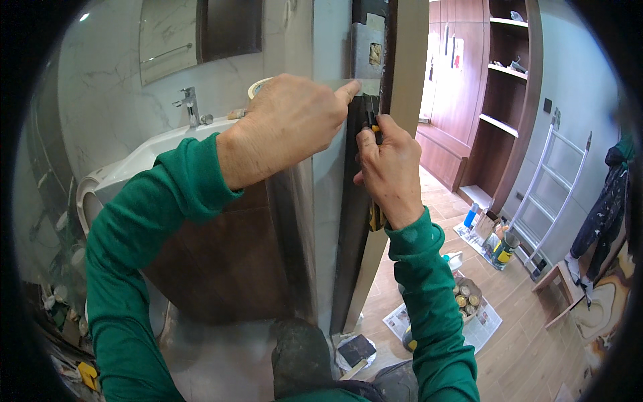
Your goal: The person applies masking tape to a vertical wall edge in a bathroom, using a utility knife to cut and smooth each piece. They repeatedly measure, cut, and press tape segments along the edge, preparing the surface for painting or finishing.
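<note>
My left hand (pixel 284 127) is raised at the edge of a dark door frame (pixel 345 221). Its index finger presses on a pale, translucent strip of tape (pixel 370 86) stuck across the frame, and the other fingers are curled. A cream roll of tape (pixel 257 87) shows behind this hand and seems held in it, though the palm side is hidden. Just below the strip, my right hand (pixel 390 157) grips a black and yellow utility knife (pixel 376 218), its tip end upward against the frame. Above the strip, grey masking surrounds a small cut-out (pixel 375 53).
To the left are a white washbasin (pixel 144 155), a chrome tap (pixel 190 107) and a mirror. Through the doorway, cans (pixel 467 300) stand on newspaper (pixel 489 328); an aluminium ladder (pixel 552 184) leans on the wall near a wooden stool (pixel 559 291). A dark pad (pixel 356 350) lies by the frame's foot.
</note>
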Demonstrator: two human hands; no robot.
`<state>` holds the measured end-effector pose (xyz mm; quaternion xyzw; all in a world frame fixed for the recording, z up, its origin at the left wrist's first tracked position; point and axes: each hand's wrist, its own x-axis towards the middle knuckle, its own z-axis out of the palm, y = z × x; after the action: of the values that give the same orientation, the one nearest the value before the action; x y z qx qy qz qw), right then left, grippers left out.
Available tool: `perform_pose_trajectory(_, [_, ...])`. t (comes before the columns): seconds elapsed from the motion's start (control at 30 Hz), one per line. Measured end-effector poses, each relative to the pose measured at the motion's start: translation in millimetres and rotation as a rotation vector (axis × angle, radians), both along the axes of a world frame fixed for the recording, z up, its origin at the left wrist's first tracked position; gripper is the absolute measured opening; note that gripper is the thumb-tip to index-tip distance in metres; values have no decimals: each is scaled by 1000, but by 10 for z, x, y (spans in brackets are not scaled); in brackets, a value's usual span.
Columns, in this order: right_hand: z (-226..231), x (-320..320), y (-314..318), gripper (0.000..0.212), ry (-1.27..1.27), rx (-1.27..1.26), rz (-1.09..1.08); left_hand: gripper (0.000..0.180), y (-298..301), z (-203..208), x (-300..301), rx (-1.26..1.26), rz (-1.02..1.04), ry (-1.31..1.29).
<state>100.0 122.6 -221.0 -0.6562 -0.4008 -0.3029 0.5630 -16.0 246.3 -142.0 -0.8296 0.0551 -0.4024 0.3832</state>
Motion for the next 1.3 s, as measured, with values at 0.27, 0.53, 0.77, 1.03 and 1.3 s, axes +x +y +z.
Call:
perform_pose_trajectory(0.27, [17,-28,-78,27,79,51,-7,55,-28,-14,17,-51,120,50])
perform_pose_trajectory(0.53, [532,106,-181,49,-59,-68,-470,47,-23,24,-43,-167,-78,3])
perform_pose_trajectory(0.77, [588,191,-241,57,-4,-10,-328,35,425,526,-437,-155,-55,-489])
perform_pose_trajectory(1.03, [528,205,-173,57,-41,-12,-321,30,743,96,-1151,-858,-581,-488])
perform_pose_trajectory(1.3, [461,195,-185,53,-67,91,-318,33,242,-292,-571,-1456,-939,-388])
